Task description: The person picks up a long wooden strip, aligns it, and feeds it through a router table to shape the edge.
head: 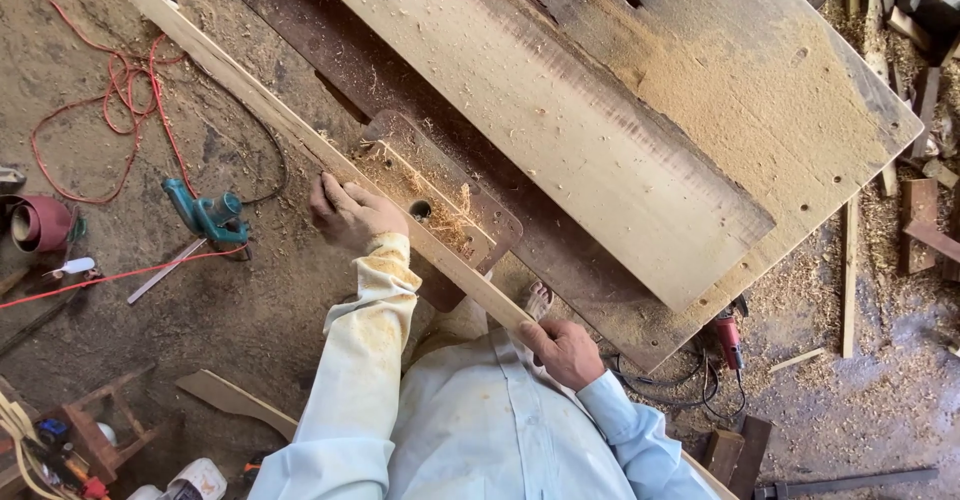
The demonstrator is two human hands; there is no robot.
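A long narrow wooden strip lies diagonally across a brown machine table strewn with shavings, beside a round hole. My left hand presses flat on the strip near the hole, fingers spread over it. My right hand grips the strip's near end close to my body. Both sleeves are pale and dusted with sawdust.
A wide sawdust-covered workbench board fills the upper right. On the dirt floor at left lie a teal power tool, red cable and a maroon pot. A red power tool and wood offcuts lie at right.
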